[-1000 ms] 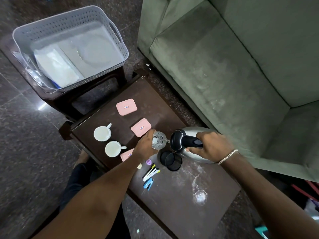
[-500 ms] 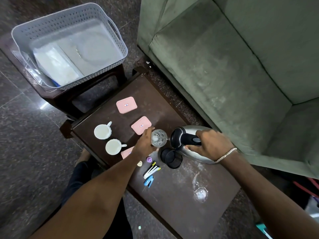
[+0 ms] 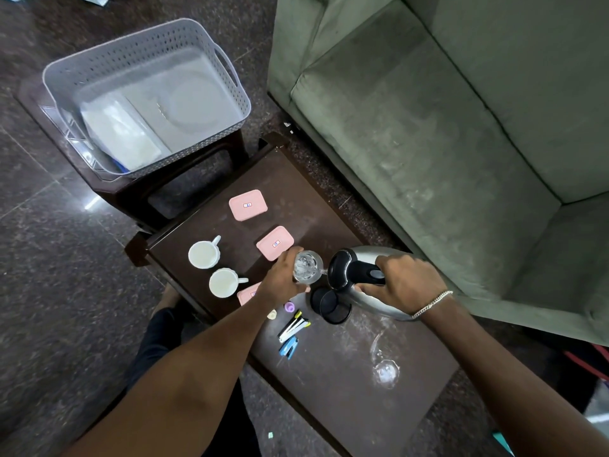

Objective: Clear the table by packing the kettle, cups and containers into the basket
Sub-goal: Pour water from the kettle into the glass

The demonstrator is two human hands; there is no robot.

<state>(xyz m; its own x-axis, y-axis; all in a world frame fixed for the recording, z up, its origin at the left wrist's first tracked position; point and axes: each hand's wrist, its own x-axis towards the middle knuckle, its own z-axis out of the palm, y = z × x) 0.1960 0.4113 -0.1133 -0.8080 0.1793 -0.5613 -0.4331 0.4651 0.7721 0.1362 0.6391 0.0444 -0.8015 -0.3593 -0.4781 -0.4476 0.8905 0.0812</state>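
Note:
My right hand [image 3: 403, 280] grips the black handle of the steel kettle [image 3: 372, 258], tilted with its spout touching the rim of a clear glass [image 3: 307, 267]. My left hand [image 3: 282, 281] holds that glass above the dark table [image 3: 316, 199]. Two white cups [image 3: 203, 254] [image 3: 224, 283] stand at the table's left edge. Two pink lidded containers [image 3: 247, 204] [image 3: 275, 243] lie farther back; a third pink container [image 3: 247, 292] is partly hidden under my left wrist. The grey perforated basket [image 3: 62, 70] sits on a stool at upper left, holding white flat items.
A black mesh cup [image 3: 329, 306] stands below the kettle. Markers [image 3: 294, 325], a blue stapler [image 3: 289, 347] and small caps [image 3: 289, 306] lie near the front edge. Another clear glass [image 3: 385, 367] lies at the right front. A green sofa [image 3: 461, 127] borders the table's right.
Both hands, the glass and the kettle keep the same pose; the view has only shifted slightly.

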